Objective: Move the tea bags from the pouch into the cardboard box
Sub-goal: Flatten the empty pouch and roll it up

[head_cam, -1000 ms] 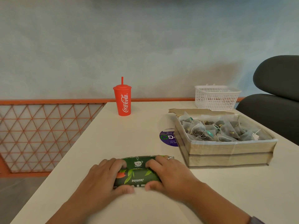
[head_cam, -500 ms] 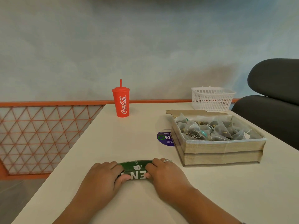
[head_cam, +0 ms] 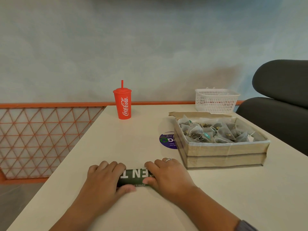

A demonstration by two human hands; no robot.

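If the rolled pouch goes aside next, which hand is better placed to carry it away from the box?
Probably left. Both hands grip the pouch, but the left hand faces bare table, while the box stands just beyond the right hand.

On the near part of the worktop (head_cam: 103, 147) both hands press on a rolled-up green pouch (head_cam: 134, 178): the left hand (head_cam: 104, 178) covers its left end, the right hand (head_cam: 166, 175), wearing a ring (head_cam: 168, 159), its right end. To the right stands an open box (head_cam: 223, 150) full of tea bags (head_cam: 215, 132), partly over a purple sticker (head_cam: 167, 140). Farther off are a red cup (head_cam: 123, 105) and a white basket (head_cam: 216, 100).
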